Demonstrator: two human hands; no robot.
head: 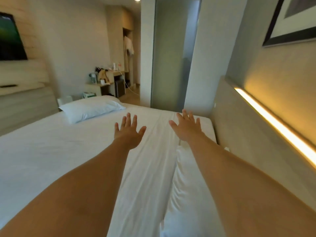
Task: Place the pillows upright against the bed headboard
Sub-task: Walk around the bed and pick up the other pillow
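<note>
One white pillow lies flat on the far left part of the white bed, well away from the headboard on the right. A second white pillow stands against the headboard near me, partly under my right forearm. My left hand and my right hand stretch out over the sheet with fingers spread, holding nothing. Both hands are short of the far pillow.
A lit strip runs along the headboard's top, below a framed picture. A frosted glass door stands beyond the bed. A TV hangs on the left wall, and a cluttered desk stands in the back.
</note>
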